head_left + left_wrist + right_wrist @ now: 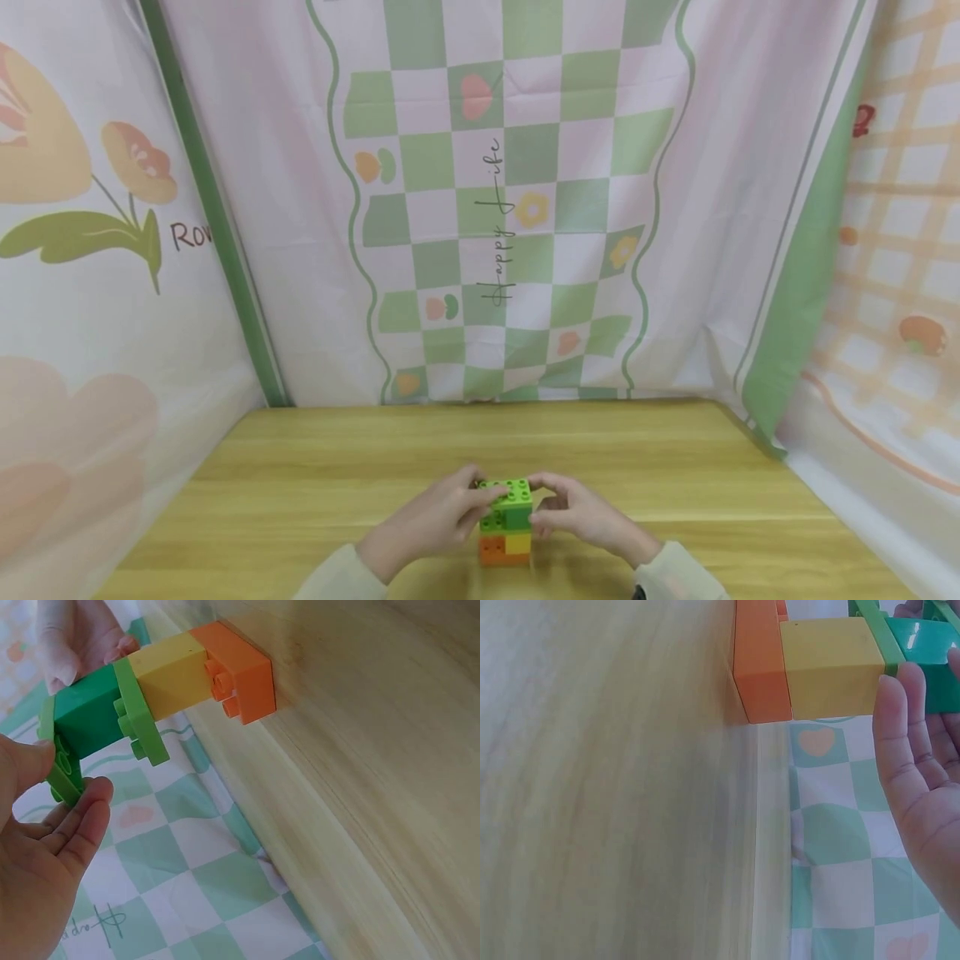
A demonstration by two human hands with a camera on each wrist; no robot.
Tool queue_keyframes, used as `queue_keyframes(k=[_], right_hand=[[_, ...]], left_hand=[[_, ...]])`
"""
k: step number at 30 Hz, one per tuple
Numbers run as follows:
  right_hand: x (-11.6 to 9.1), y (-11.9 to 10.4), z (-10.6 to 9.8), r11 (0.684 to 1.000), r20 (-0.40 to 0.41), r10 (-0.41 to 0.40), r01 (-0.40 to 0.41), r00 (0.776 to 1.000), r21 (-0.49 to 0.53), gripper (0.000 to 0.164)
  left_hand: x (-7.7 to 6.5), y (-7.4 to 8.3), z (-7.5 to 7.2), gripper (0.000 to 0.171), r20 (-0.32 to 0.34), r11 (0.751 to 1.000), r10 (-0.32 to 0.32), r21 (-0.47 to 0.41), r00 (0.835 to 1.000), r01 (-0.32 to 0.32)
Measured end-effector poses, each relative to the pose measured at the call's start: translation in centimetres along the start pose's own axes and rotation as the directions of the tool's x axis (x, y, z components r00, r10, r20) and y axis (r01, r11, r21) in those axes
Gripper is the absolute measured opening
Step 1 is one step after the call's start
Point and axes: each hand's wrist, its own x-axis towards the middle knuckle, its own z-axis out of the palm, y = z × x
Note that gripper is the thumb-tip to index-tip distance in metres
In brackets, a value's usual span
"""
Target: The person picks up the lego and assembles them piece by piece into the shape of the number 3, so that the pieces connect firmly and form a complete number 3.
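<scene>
A tower of toy building bricks stands on the table: an orange brick (251,679) at the bottom, then a yellow brick (832,671), a flat light green brick (142,720), a dark green brick (90,709) and another light green brick (517,493) on top. My left hand (446,517) pinches the overhanging end of the top brick between thumb and fingers, as the left wrist view shows. From the other side my right hand (581,512) holds the dark green brick with thumb and fingertips. Its lower fingers (892,727) lie straight beside the tower.
The wooden table (337,450) stretches around the tower. Printed cloth curtains (525,250) hang behind the table's far edge and along both sides. Beige sleeves (678,575) cover my forearms.
</scene>
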Motion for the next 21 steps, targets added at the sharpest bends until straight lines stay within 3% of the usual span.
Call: queue_keyframes(k=[9, 16, 21], right_hand=[[0.0, 0.0, 0.0, 1.0, -0.003, -0.002, 0.002, 1.0, -0.02, 0.038], [0.0, 0.0, 0.0, 1.0, 0.006, -0.003, 0.003, 1.0, -0.018, 0.037], [0.0, -0.1, -0.1, 1.0, 0.015, -0.014, 0.014, 1.0, -0.027, 0.037]], left_hand=[[-0.1, -0.2, 0.3, 0.036, 0.003, 0.998, -0.029, -0.055, 1.0, 0.029], [-0.3, -0.6, 0.8, 0.036, -0.037, 0.997, -0.029, -0.079, 0.999, 0.026], [-0.4, -0.6, 1.1, 0.035, -0.064, 0.988, -0.041, -0.153, 0.997, 0.031]])
